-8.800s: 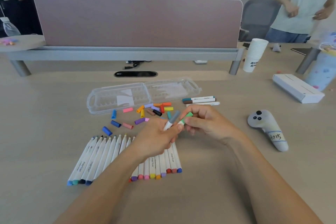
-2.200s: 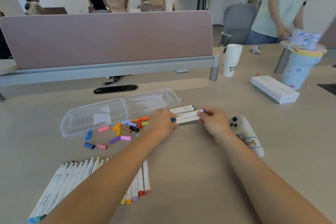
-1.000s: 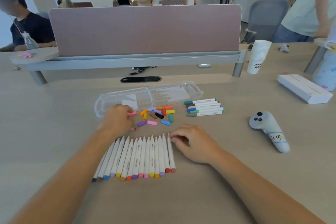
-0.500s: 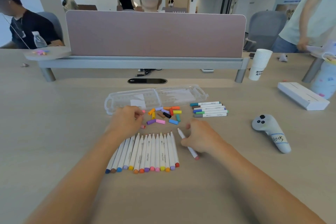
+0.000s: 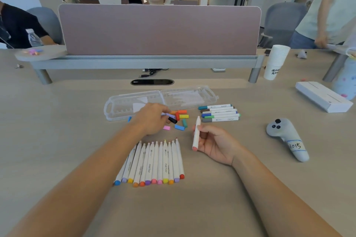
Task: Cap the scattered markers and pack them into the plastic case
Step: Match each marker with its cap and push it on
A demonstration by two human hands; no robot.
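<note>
The clear plastic case point(image 5: 123, 106) lies open and empty at the back of the desk. Just in front of it is a pile of loose coloured caps point(image 5: 182, 116). My left hand point(image 5: 151, 119) reaches into that pile with fingers curled, touching a lilac cap point(image 5: 171, 116); whether it grips one is hidden. My right hand point(image 5: 213, 144) holds an uncapped white marker with a pink end point(image 5: 196, 134), tip pointing up. Several uncapped markers point(image 5: 156, 161) lie in a row near me. Several capped markers point(image 5: 219, 113) lie side by side right of the caps.
A grey controller point(image 5: 287, 136) lies to the right, a white box point(image 5: 323, 98) beyond it. A stack of paper cups point(image 5: 275, 61) stands by the pink desk divider point(image 5: 159, 31). People stand and sit behind and beside the desk.
My right hand has lifted the pink-ended marker off the desk and turned it upright. My left hand has shifted right, from the pink cap deeper into the pile.
</note>
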